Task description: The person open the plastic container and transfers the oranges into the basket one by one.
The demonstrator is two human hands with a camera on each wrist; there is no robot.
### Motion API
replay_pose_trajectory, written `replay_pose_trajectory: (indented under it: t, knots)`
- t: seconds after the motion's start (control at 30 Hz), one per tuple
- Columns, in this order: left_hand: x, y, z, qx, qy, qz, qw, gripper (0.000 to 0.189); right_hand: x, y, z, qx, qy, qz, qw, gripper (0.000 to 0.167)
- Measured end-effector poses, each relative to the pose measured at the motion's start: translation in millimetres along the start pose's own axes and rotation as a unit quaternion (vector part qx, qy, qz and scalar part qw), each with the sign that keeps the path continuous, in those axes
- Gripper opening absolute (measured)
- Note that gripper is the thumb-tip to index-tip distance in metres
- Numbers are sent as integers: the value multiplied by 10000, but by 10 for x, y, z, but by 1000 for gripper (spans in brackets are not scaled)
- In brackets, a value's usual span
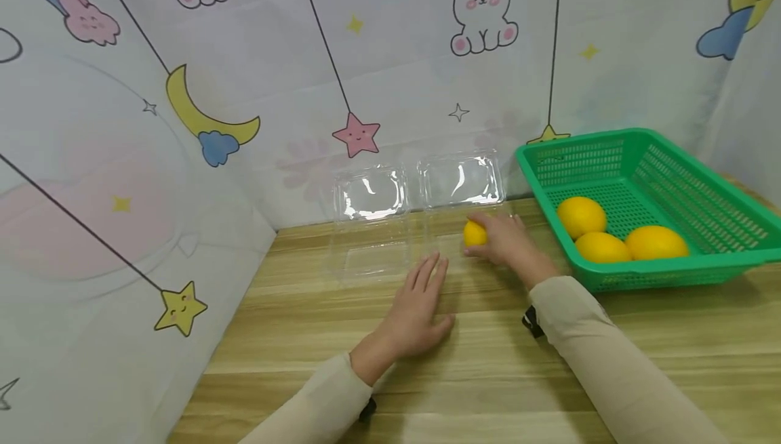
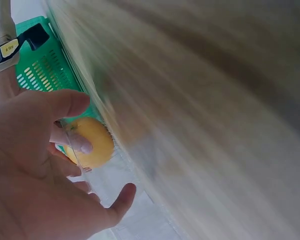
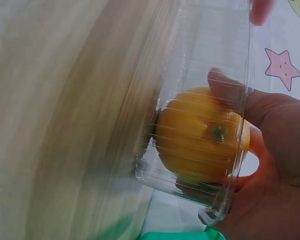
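In the head view my right hand (image 1: 506, 239) grips an orange (image 1: 474, 233) by its sides. The right wrist view shows that orange (image 3: 197, 145) behind the ribbed wall of a clear plastic box (image 3: 190, 55), low inside it, thumb and fingers around the fruit. The box's hinged lid (image 1: 462, 181) stands raised at the back. My left hand (image 1: 417, 312) is spread with straight fingers, its fingertips close to the box's front left corner. To the left stands a second clear plastic box (image 1: 375, 257), its lid (image 1: 371, 193) also up.
On the right a green plastic basket (image 1: 702, 265) holds three more oranges (image 1: 581, 217), grouped towards its near left side. A printed cloth (image 1: 415, 78) hangs behind the wooden table (image 1: 464, 390), and another stretch of cloth runs along the left edge.
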State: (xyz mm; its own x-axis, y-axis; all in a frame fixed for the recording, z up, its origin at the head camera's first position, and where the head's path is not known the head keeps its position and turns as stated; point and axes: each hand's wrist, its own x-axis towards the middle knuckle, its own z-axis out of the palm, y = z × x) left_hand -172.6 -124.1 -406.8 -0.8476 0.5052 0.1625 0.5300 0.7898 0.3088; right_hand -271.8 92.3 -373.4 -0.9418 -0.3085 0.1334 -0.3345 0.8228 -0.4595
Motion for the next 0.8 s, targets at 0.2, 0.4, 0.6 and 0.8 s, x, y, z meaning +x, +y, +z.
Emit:
replay_pose_trajectory:
  t: [0.2, 0.4, 0.6, 0.8]
  knots:
    - [21, 6, -5, -8, 176, -29, 9998, 80, -14, 59, 54, -38, -2, 49, 10000, 70]
    - [28, 14, 19, -71, 63, -155, 9998, 82, -36, 121, 105, -118, -8, 111, 9999, 67]
    - [22, 14, 55, 29, 54, -190, 9998, 85, -46, 127, 129, -54, 114, 121, 9998, 68]
    - [38, 45, 65, 198, 166, -124, 9996, 87, -42, 158, 134, 117, 443, -5, 9989, 69]
